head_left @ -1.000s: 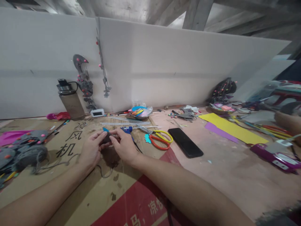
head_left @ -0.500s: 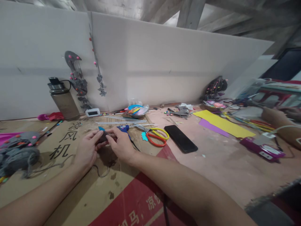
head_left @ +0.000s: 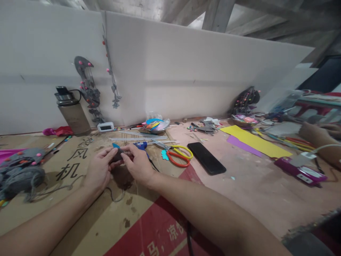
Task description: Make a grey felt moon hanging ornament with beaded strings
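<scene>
Both hands meet over the cardboard (head_left: 106, 220), pinching a small dark grey piece (head_left: 116, 156) between them. My left hand (head_left: 101, 167) is closed on its left side, thumb on top. My right hand (head_left: 138, 164) is closed on its right side; the fingertips partly hide it. A blue tip (head_left: 115, 145) sticks up at the piece's upper edge. Grey yarn (head_left: 117, 200) trails on the cardboard below the hands. Just behind the right hand lies a blue glue gun (head_left: 141, 145). Scissors (head_left: 179, 156) with yellow and orange handles lie to its right, by a turquoise cutout (head_left: 164, 154).
A phone (head_left: 206, 158), yellow sheet (head_left: 255, 141) and purple power strip (head_left: 300, 171) lie to the right. At left are a bottle (head_left: 74, 115) and a grey yarn bundle (head_left: 22, 174). A dish (head_left: 156, 130) stands at the back. A co-worker's hand (head_left: 310, 132) is far right.
The view has shifted slightly, so things on the right appear a little further right. Both hands keep their hold on the grey piece with hardly any movement.
</scene>
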`<state>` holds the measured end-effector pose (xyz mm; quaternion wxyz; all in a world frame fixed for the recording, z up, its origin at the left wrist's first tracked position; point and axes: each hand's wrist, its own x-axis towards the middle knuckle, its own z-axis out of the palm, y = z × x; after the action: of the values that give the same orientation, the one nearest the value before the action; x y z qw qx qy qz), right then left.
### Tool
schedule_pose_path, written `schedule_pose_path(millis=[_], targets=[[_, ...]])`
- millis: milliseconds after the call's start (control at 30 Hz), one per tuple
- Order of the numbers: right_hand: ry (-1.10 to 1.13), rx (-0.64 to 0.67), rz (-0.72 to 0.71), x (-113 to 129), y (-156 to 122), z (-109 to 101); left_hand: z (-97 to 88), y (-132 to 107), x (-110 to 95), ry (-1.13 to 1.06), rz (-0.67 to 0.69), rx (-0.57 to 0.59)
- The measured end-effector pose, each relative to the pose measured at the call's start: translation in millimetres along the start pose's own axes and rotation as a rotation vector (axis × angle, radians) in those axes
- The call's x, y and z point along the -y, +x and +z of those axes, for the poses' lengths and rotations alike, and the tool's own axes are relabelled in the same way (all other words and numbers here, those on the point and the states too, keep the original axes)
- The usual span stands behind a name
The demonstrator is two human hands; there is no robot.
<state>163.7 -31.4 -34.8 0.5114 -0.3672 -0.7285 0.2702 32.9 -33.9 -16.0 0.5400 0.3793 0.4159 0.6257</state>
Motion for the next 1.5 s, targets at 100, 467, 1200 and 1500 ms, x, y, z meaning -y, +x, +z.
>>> schedule_pose_path(millis=[100,467,1200,1500], targets=[[0.000,-0.004,-0.009,0.8,-0.1,-0.2,-0.3,-0.6,-0.2,0.003,0.005,-0.004],[-0.010,0.005,-0.019,-1.2,-0.2,0.4,-3.4,0.6,3.5,0.027,0.022,-0.003],[-0.018,0.009,-0.021,1.1,-1.5,-1.0,-0.6,-4.5,-0.4,0.033,0.029,0.034],[-0.019,0.011,-0.019,0.0,-1.5,0.1,0.0,-4.6,0.0,0.000,0.034,0.036]])
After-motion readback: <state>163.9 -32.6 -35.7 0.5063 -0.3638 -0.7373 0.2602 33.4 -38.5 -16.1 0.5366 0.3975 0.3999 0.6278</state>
